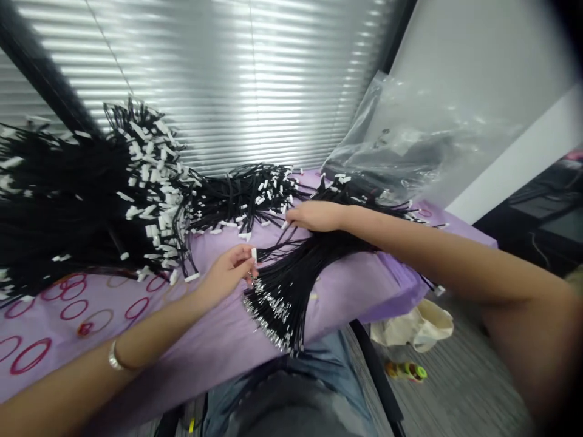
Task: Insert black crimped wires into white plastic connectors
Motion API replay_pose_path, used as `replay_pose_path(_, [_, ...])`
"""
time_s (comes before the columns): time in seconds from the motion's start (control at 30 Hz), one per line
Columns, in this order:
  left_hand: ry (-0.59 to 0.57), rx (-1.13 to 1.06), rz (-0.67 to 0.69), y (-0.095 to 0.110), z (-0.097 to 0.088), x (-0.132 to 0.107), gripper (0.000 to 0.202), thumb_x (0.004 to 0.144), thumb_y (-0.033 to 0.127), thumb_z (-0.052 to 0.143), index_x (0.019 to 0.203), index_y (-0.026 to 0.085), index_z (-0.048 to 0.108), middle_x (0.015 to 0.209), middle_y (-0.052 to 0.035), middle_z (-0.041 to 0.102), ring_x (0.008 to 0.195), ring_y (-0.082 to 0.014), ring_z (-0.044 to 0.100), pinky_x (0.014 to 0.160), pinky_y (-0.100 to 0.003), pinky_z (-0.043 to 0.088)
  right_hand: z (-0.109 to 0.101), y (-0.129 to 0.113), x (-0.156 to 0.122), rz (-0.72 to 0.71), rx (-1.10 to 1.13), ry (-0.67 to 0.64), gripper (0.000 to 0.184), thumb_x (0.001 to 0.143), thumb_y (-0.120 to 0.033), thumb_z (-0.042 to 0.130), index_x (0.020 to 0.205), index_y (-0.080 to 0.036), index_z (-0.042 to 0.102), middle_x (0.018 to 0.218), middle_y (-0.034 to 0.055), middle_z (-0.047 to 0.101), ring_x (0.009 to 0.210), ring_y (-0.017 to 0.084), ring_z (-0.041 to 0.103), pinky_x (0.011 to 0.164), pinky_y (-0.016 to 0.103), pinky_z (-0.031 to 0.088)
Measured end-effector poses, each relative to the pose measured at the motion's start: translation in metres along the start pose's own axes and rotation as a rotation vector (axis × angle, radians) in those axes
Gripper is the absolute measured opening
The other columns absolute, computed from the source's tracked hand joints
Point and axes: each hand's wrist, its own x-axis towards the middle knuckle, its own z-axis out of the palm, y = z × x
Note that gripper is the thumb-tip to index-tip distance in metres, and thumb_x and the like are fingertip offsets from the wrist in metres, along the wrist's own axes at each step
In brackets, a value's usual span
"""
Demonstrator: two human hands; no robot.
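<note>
Wide first, and it's the purple cloth [218, 340] spread under everything, and taking the fanned cable bundle as the dial's centre, the huge cable pile [82, 188] looms between nine and ten o'clock, black strands bristling with white ends! Around one o'clock there's the clear plastic bag [405, 152], crumpled behind the work, and at eleven lies the smaller cable heap [237, 194]. Now the main attraction, the fanned bundle [296, 273] itself, black leads splaying towards seven o'clock, silver tips [273, 315] glinting at the cloth's near edge. In from the right comes a forearm, and the right hand [316, 215] sits between twelve and one, low over the strands, fingers together and bent; whether they're clenched on a cable, I cannot tell! Over at nine, the left hand [232, 270] is pinching, thumb and fingers closed, and there it is, a white connector [254, 255] at the fingertips, two o'clock from the palm, some silver tips just below the thumb. The step looks like separating leads at this bundle, I'd judge, and the next move calls for a firm left pinch and gentle fingers on the right, as neighbouring strands could easily snag
</note>
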Motion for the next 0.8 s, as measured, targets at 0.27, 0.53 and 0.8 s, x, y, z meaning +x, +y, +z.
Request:
replay_pose_path(0.27, [-0.067, 0.109, 0.126, 0.024, 0.003, 0.012, 0.044, 0.084, 0.05, 0.042, 0.116, 0.022, 0.053, 0.124, -0.0051, 0.056, 0.115, -0.0188, 0.05, 0.1, -0.034, 0.04, -0.105, -0.033, -0.002, -0.141, -0.362, 0.121, 0.022, 0.091, -0.032, 0.039, 0.094, -0.017, 0.055, 0.088, 0.0048, 0.058, 0.077, 0.016, 0.053, 0.064, 0.029, 0.037])
replay_pose_path(0.53, [-0.18, 0.108, 0.1, 0.03, 0.028, 0.039, 0.033, 0.085, 0.036, 0.045, 0.105, 0.015, 0.061, 0.108, -0.0073, 0.064, 0.098, -0.0171, 0.059, 0.099, -0.038, 0.042, -0.135, -0.016, -0.015, 0.205, -0.581, 0.145, 0.033, 0.091, -0.04, 0.036, 0.096, -0.016, 0.058, 0.083, 0.0053, 0.057, 0.079, 0.019, 0.057, 0.065, 0.031, 0.043])
replay_pose_path(0.8, [-0.373, -0.004, -0.112, 0.01, 0.02, 0.03, 0.045, 0.082, 0.037, 0.048, 0.117, 0.009, 0.056, 0.104, -0.0142, 0.067, 0.091, -0.0166, 0.066, 0.083, -0.033, 0.054, -0.128, 0.107, -0.076, 0.688, -0.482, 0.083, 0.029, 0.087, -0.034, 0.048, 0.091, -0.01, 0.065, 0.08, 0.0113, 0.063, 0.07, 0.015, 0.051, 0.065, 0.032, 0.041])
